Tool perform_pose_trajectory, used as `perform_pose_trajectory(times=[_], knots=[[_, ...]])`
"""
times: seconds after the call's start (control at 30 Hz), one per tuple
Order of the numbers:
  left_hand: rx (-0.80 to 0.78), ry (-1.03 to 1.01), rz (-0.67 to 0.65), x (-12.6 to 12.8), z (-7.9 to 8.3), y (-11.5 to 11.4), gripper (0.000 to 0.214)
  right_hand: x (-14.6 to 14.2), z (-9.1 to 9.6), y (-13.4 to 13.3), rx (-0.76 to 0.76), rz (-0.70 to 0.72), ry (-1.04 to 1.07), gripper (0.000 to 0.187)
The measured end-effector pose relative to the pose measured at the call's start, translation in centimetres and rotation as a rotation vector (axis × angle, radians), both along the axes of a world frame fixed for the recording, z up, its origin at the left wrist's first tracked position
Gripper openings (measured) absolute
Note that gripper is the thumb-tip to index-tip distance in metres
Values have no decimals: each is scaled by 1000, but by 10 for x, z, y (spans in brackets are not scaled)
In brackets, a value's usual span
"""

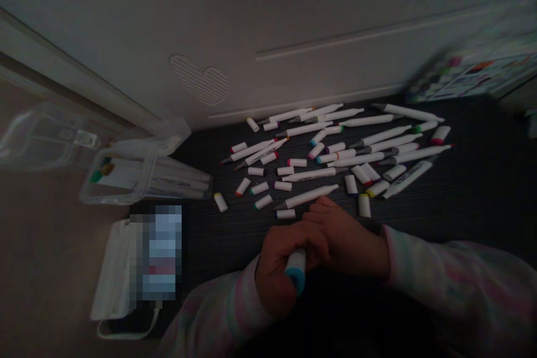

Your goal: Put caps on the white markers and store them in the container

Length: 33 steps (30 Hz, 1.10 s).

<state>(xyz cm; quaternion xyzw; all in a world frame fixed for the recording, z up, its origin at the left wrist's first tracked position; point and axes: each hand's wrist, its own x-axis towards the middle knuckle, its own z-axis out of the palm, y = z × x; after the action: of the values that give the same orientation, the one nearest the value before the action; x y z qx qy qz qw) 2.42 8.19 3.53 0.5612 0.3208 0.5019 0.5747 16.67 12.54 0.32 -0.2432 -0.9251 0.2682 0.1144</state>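
Left hand (279,271) curls, pinching a blue-ended cap (296,262) — right hand (342,235) curled alongside; grip unclear.

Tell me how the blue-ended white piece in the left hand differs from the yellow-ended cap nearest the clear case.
The blue-ended piece is gripped in the left hand; the yellow-ended cap lies on the black tabletop. The piece's blue end points toward the person, while the cap's yellow end points away. Both have white bodies.

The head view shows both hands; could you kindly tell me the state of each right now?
Left hand: closed, holding a white piece with a blue end.
Right hand: curled against the left; whether it holds anything cannot be told.
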Motion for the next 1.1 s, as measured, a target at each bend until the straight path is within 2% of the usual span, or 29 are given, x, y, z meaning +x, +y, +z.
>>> perform_pose_trajectory(times=[1.1], knots=[[-28,-17,4,0,-1,-3,64,0,0,1,-20,6,-12,12]])
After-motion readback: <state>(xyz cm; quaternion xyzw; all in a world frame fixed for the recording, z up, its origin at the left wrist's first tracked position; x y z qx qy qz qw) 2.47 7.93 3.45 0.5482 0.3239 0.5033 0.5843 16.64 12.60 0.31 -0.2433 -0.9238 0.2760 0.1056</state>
